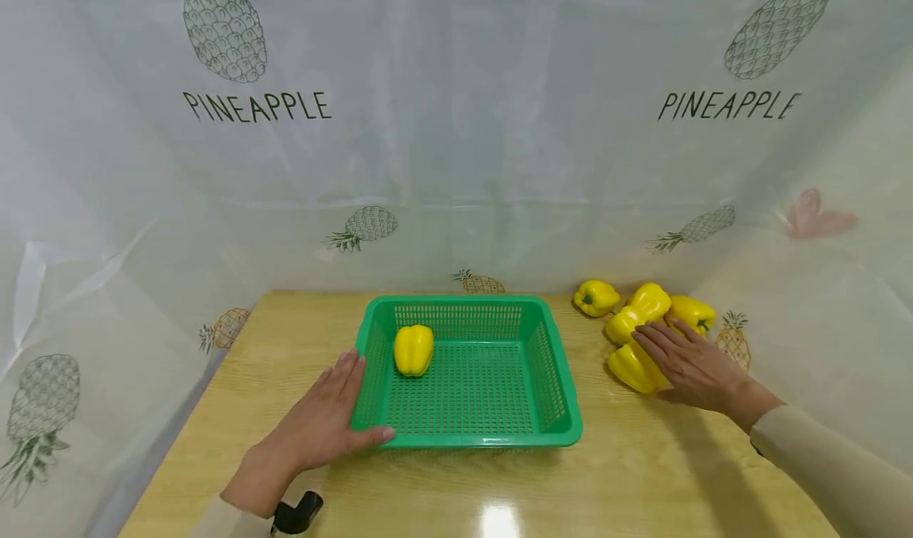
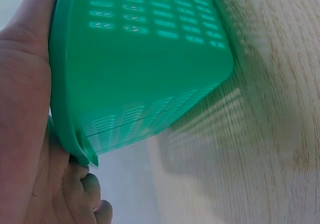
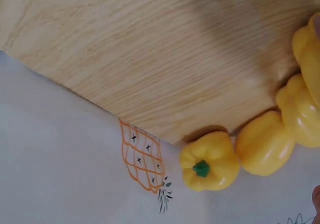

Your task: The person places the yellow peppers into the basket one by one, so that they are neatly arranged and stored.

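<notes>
- Head: my left hand (image 1: 314, 423) lies straight-fingered along the left rim of the green basket (image 1: 456, 301), thumb over the near edge; one yellow pepper (image 1: 414, 351) sits inside.
- My right hand (image 1: 692, 372) spreads straight fingers over the pepper cluster (image 1: 650, 300) right of the basket, gripping nothing visible; a clumsy nudge could roll one away.
- Left wrist: my palm meets the rim; uneven pressure might tip it.
- Right wrist: peppers crowd together, so dragging one could shift its neighbours; contact I can't tell.
</notes>
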`<state>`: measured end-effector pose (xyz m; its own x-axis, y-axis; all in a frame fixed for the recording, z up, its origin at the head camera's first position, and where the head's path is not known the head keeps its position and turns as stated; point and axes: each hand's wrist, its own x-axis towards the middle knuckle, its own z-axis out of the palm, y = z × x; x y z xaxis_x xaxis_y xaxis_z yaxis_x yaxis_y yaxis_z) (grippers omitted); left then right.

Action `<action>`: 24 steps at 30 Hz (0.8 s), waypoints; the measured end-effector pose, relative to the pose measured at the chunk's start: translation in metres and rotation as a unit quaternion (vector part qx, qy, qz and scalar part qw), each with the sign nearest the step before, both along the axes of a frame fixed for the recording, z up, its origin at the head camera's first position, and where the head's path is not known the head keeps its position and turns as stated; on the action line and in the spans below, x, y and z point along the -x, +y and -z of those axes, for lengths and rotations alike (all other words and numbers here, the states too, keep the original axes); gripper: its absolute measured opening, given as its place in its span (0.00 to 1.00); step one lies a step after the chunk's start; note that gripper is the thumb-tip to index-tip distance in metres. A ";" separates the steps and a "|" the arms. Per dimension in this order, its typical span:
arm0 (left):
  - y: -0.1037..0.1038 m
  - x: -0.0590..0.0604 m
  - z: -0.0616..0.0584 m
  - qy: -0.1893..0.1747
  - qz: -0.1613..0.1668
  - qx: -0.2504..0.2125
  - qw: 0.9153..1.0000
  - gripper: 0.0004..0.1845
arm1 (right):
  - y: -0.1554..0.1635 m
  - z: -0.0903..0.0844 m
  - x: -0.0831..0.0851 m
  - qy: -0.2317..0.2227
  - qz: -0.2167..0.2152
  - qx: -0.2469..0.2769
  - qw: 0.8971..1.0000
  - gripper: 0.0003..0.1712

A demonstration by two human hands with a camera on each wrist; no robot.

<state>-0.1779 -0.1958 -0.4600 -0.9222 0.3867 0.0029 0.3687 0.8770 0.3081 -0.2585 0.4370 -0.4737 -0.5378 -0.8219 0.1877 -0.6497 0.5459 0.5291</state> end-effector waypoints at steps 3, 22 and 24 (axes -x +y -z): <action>0.000 0.002 -0.001 0.004 0.000 -0.001 1.000 0.69 | 0.003 0.004 0.001 0.009 0.006 -0.017 1.000 0.76; 0.000 0.002 0.000 -0.005 -0.001 -0.010 1.000 0.69 | -0.009 0.017 0.005 -0.016 0.044 -0.038 0.998 0.72; 0.000 0.002 0.000 -0.006 -0.002 -0.010 1.000 0.69 | -0.011 0.017 0.006 -0.018 0.042 -0.036 0.998 0.70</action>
<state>-0.1801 -0.1960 -0.4602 -0.9239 0.3825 -0.0005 0.3609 0.8722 0.3301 -0.2645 0.4262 -0.4906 -0.6102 -0.7847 0.1091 -0.6231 0.5605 0.5456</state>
